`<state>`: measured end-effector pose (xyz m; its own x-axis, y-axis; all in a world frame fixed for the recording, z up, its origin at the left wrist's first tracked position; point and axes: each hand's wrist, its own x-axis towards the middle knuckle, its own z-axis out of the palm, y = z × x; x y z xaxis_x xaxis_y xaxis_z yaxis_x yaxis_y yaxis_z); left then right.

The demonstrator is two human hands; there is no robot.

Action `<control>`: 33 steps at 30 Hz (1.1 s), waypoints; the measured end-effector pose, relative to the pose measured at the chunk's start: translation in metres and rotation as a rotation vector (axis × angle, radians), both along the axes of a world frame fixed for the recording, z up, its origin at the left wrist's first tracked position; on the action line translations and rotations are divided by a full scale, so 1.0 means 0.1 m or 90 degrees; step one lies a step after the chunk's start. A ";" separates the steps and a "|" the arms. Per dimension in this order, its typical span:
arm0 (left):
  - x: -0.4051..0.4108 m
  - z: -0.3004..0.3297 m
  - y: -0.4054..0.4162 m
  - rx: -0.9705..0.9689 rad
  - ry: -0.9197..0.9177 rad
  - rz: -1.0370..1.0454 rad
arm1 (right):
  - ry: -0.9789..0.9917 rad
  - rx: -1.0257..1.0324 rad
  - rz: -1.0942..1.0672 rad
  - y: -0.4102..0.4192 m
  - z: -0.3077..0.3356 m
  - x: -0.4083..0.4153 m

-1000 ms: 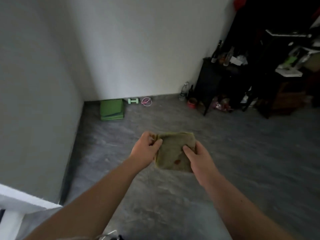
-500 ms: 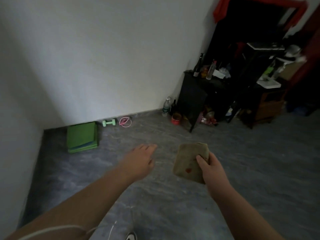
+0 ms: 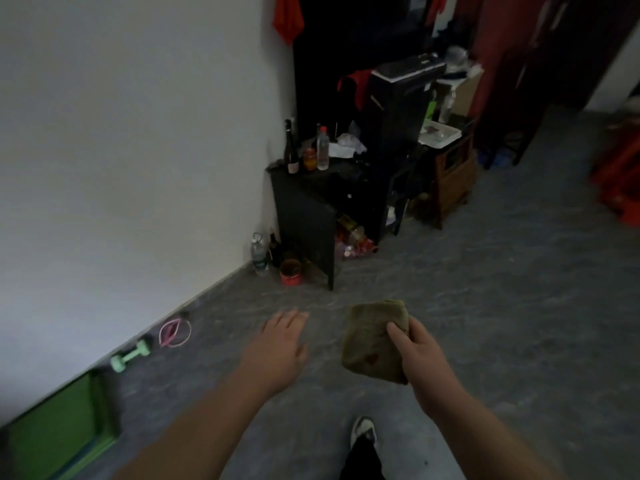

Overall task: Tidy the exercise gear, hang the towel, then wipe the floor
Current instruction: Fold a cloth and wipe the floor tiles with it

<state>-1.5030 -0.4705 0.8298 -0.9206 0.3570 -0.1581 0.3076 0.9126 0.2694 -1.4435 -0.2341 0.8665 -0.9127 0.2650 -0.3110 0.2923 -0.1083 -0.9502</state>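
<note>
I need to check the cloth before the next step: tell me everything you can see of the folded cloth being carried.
The folded cloth is a dull olive-brown, soft fabric folded into a rough, thick square, with a small dark red mark near its lower middle. It hangs in the air above the grey floor, tilted, its face towards the camera. The right hand grips its right edge, thumb across the front. The left hand is apart from it, fingers spread.

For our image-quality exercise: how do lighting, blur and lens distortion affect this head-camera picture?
Head view: dim overall, brightest on the white wall; the dark cabinet loses detail in shadow; slight motion blur softens the left hand and the folded cloth; the wide-angle lens tilts the wall's base line.
</note>
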 end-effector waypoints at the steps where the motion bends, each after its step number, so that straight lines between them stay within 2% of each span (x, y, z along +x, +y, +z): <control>1: -0.41 -0.05 0.12 0.000 0.001 0.013 | -0.003 -0.007 0.000 0.15 -0.04 -0.37; 5: -1.39 -0.01 0.35 0.016 -0.014 0.068 | -0.026 -0.023 0.017 0.47 -0.08 -1.40; 13: -3.26 -0.10 0.77 -0.061 -0.009 0.067 | -0.086 -0.017 0.102 0.59 -0.28 -3.72; 20: -4.95 -0.68 0.74 -0.030 -0.018 0.081 | -0.103 0.014 0.140 0.50 -0.75 -5.57; 24: -5.89 -0.94 0.63 -0.015 -0.052 0.091 | -0.156 0.049 0.139 0.44 -1.00 -6.53; 29: -6.82 -1.23 0.61 -0.005 -0.087 0.084 | -0.241 0.105 0.170 0.43 -1.38 -7.61; 33: -7.33 -1.58 0.71 0.008 -0.107 0.103 | -0.290 0.077 0.223 0.49 -1.88 -8.29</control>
